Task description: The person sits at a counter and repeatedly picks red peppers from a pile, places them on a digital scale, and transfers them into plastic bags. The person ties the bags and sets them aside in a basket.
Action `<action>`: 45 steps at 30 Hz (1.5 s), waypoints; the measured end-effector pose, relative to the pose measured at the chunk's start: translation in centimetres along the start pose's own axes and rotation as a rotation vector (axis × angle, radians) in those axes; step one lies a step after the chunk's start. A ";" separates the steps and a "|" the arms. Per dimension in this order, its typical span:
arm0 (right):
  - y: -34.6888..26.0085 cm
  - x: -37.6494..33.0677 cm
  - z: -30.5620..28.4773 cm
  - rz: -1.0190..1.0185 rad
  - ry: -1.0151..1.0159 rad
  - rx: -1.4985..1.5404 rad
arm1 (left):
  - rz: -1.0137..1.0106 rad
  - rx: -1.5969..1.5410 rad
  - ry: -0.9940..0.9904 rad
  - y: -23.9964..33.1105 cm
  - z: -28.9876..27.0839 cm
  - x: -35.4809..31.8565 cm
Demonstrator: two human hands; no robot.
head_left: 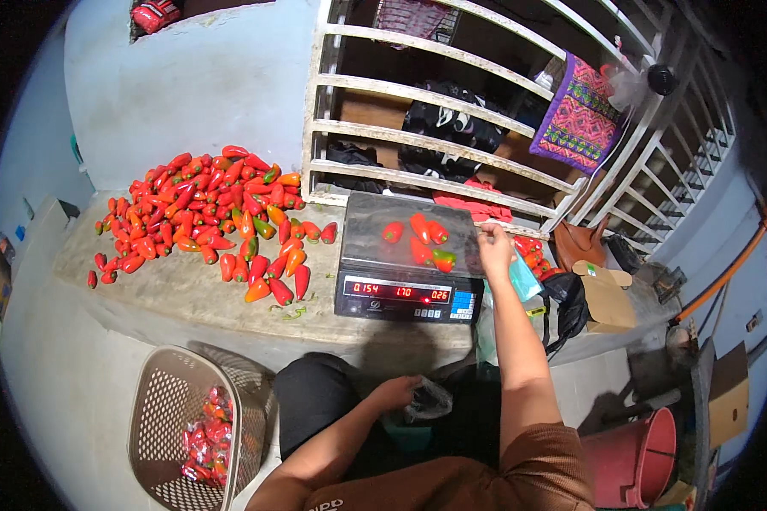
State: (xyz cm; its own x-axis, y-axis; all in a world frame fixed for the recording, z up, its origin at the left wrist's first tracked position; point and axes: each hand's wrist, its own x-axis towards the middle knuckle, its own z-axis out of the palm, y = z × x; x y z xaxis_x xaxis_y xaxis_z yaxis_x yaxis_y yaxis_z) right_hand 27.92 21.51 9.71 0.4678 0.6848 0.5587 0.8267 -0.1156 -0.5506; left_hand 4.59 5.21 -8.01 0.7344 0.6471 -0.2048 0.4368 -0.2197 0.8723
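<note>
Now right hand (494,243) fingers curled at scale (407,255); left hand (395,394) grips plastic bag (429,399).

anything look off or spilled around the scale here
Nothing is damaged. A few peppers lie strayed from the big pile on the ledge, and green stem scraps are scattered by the scale.
</note>
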 end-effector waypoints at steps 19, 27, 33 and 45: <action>-3.3 2.9 7.3 -0.125 -0.084 0.346 | -0.051 -0.048 -0.069 1.8 -0.4 -0.7; -15.5 -9.0 10.8 0.310 -1.315 1.230 | -0.089 -0.162 -0.068 3.5 -1.4 -1.6; -18.5 -14.7 16.9 0.624 -1.320 0.981 | -0.023 -0.144 -0.034 4.4 -2.6 -2.8; -19.1 -16.9 21.2 -0.291 -0.938 -0.161 | 0.543 -0.425 0.268 3.2 -1.2 -1.3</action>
State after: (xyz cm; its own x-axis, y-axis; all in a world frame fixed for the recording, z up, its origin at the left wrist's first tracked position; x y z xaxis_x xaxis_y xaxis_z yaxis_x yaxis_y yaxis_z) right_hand -2.44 27.39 -2.35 -0.1391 0.9856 -0.0965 0.9349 0.0986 -0.3409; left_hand 4.40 4.55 -4.46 0.6137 0.6958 0.3732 -0.2310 -0.2937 0.9276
